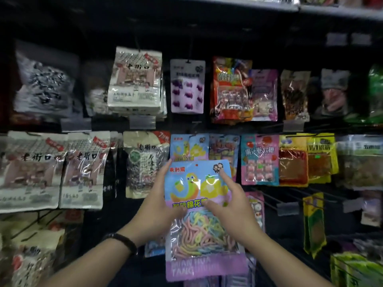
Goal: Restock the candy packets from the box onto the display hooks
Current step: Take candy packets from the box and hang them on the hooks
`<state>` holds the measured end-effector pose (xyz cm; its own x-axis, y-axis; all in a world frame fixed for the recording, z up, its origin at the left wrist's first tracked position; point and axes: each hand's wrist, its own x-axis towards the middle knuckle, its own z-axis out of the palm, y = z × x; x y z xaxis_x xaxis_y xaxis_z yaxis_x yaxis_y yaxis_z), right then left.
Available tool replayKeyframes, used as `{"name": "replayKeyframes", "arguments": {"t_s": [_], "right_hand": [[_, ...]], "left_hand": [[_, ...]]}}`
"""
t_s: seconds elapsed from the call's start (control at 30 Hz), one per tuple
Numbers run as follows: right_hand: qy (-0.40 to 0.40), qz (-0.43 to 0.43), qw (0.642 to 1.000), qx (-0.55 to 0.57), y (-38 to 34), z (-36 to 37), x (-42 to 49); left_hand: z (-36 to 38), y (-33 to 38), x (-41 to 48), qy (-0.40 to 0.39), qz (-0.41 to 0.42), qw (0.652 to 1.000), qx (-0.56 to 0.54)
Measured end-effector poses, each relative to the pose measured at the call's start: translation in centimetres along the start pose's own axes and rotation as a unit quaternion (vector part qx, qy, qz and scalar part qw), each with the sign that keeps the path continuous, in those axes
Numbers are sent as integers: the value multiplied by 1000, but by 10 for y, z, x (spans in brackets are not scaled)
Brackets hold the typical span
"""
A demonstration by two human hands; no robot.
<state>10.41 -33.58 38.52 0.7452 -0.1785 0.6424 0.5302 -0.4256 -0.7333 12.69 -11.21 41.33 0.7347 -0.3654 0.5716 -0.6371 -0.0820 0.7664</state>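
A candy packet (196,235) is held upright in front of the hook display, just below the middle of the view, at about 6 o'clock. Its top is blue with a yellow cartoon duck, its clear window shows pastel candy ropes in pink, blue and yellow, and its bottom band is purple.

The left hand (161,199) grips the packet's left edge at 9 o'clock. Its thumb lies across the front and its forefinger reaches up along the edge to the top corner. A dark wristband (124,243) circles that wrist.

The right hand (234,206) holds the right side at 3 o'clock. Its thumb presses on the printed front and its forefinger stretches up toward the top right corner. Its other fingers are hidden.

Directly behind the packet's top, at 12 o'clock from it, matching blue packets (187,148) hang on the display. Above those hangs a pale packet of purple sweets (187,88). A pink packet (260,160) hangs at 2 o'clock from the held one. Bare hooks (269,200) with tag holders stick out at 3 o'clock. Yellow-green packets (314,222) dangle at 4 o'clock. White bags printed with a street gate (134,79) fill the display from 9 to 11 o'clock. A dark shelf (310,9) runs along the top of the view.
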Motion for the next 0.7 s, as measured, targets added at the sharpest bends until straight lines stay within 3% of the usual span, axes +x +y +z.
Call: {"name": "replayKeyframes", "arguments": {"t_s": [0.13,0.3,0.57,0.7], "right_hand": [[19,-38,999,-23,-22,-9,62],[28,-40,995,-90,-32,-14,114],[7,7,995,-96,-19,-8,164],[5,-14,995,-99,-11,-3,177]], "left_hand": [[-14,21,61,-18,34,995,88],[-19,35,116,-29,37,992,114],[-22,35,151,-15,-16,977,210],[-27,25,164,-27,-36,978,205]]}}
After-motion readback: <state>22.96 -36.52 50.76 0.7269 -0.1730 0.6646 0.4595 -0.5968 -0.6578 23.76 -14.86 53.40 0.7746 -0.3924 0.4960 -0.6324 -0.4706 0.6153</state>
